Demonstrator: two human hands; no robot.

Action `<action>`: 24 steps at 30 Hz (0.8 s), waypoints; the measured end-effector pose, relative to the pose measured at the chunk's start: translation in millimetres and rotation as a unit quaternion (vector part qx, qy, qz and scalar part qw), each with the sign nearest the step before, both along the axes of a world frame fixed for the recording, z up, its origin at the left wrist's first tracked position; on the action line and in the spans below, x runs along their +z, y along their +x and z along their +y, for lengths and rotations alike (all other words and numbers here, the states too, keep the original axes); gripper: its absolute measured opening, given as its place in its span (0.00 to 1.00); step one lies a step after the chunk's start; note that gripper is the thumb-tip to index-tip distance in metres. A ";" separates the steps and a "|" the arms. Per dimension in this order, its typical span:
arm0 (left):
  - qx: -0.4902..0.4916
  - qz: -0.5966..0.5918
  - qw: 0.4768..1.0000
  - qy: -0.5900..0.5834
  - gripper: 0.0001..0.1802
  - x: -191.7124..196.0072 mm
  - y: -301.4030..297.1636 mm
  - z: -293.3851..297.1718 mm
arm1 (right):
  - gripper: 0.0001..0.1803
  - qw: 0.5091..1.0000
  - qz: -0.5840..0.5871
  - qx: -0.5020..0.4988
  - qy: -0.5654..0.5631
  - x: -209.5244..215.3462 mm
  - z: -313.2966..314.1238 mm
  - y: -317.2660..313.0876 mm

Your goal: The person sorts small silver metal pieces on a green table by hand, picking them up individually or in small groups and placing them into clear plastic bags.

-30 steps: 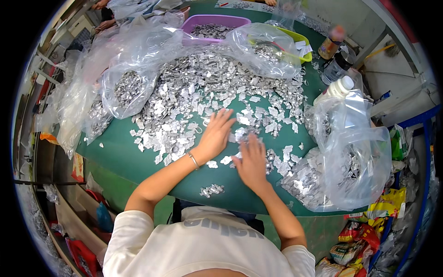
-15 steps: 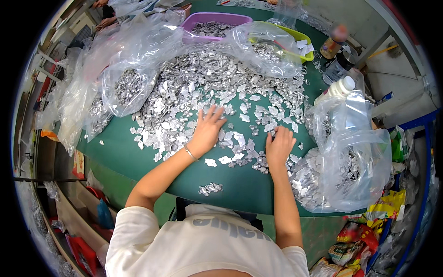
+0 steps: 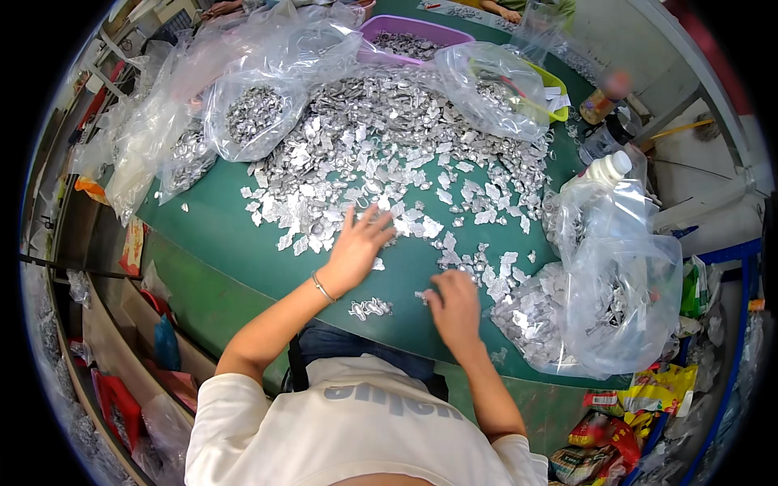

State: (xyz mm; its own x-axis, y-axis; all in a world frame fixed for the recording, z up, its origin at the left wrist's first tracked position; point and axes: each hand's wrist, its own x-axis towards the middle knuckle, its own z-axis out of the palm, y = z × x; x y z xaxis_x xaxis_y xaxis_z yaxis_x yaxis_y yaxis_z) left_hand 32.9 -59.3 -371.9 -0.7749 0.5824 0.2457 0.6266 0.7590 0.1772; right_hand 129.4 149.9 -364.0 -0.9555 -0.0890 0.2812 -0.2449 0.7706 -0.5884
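Small silvery metal pieces (image 3: 405, 121), flat with wavy outlines, lie heaped and scattered over the dark green table. My left hand (image 3: 359, 247) rests at the near edge of the scatter, fingers spread and touching some loose pieces. Closer to the table's front edge, my right hand (image 3: 456, 308) is bent inward. At its thumb and forefinger tips shows one small metal piece (image 3: 422, 296), which looks pinched; the other fingers are curled and partly hidden. Between my two forearms, a short row of metal pieces (image 3: 370, 308) lies apart from the heap.
Clear plastic bags of pieces stand at the left (image 3: 251, 121) and right (image 3: 616, 308). Behind the heap are a purple basin (image 3: 417, 24) and a yellow-green basket (image 3: 555, 85). A white bottle (image 3: 608, 168) stands at the right. Another person's hand (image 3: 510, 14) shows at the far edge.
My right hand has moved left and nearer to me, with a small metal piece now at its fingertips. My left hand has drawn back toward me over the scatter. The view has shifted slightly.
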 end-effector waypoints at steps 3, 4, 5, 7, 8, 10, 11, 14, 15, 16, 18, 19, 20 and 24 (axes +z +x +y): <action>0.023 -0.045 0.998 0.039 0.24 7.9 9.5 10.6 | 0.16 0.985 0.047 -0.157 0.057 0.7 33.6 -8.4; -0.032 -0.060 0.995 0.069 0.25 7.3 12.6 20.1 | 0.19 0.985 0.021 -0.155 0.076 -0.5 35.8 -7.5; -0.079 -0.086 0.987 0.110 0.27 -9.8 16.9 31.9 | 0.22 0.984 -0.005 -0.153 0.094 -4.4 37.2 -6.3; -0.178 -0.078 0.979 0.054 0.30 -7.1 20.3 58.7 | 0.28 0.982 -0.036 -0.132 0.131 -10.4 34.4 -1.1; -0.166 -0.062 0.984 0.023 0.30 -7.6 21.8 60.5 | 0.30 0.982 -0.042 -0.109 0.151 -12.8 25.1 3.9; -0.140 -0.030 0.989 -0.035 0.30 -12.8 23.8 64.8 | 0.32 0.984 -0.085 -0.055 0.145 -10.4 14.2 7.3; -0.113 -0.025 0.992 -0.048 0.30 -14.1 21.5 61.5 | 0.31 0.987 -0.066 -0.026 0.142 -12.2 10.0 5.9; -0.036 0.017 0.995 -0.091 0.31 -16.3 10.9 37.6 | 0.28 0.990 -0.019 0.052 0.132 -24.8 -2.2 -2.8; 0.000 0.028 0.994 -0.103 0.33 -19.5 8.4 29.4 | 0.28 0.991 -0.015 0.075 0.109 -28.8 -9.2 -8.9; 0.020 0.020 0.994 -0.108 0.34 -16.3 7.1 22.0 | 0.28 0.991 -0.012 0.098 0.087 -32.2 -17.5 -14.7; 0.062 0.008 0.993 -0.102 0.35 -12.8 5.6 5.9 | 0.24 0.989 0.027 0.146 0.017 -28.2 -31.0 -24.0; 0.083 0.003 0.992 -0.091 0.33 -12.2 5.5 -1.5 | 0.22 0.992 0.026 0.124 -0.001 -20.8 -30.2 -27.3; 0.100 0.013 0.993 -0.068 0.35 -11.4 5.5 -5.5 | 0.21 0.994 0.025 0.102 -0.018 -11.4 -24.8 -30.1; 0.041 -0.051 0.997 0.039 0.36 7.5 23.9 0.1 | 0.17 0.991 0.091 -0.102 0.000 -11.3 22.7 -30.4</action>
State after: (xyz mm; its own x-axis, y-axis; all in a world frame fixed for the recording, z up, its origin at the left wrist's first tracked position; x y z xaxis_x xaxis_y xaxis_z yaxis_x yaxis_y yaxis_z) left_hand 56.8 -59.2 -364.3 -0.8428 0.4978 0.2047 0.5381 0.7884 0.2982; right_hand 99.0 172.6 -375.4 -0.8871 0.1013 0.4504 -0.1852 0.8155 -0.5483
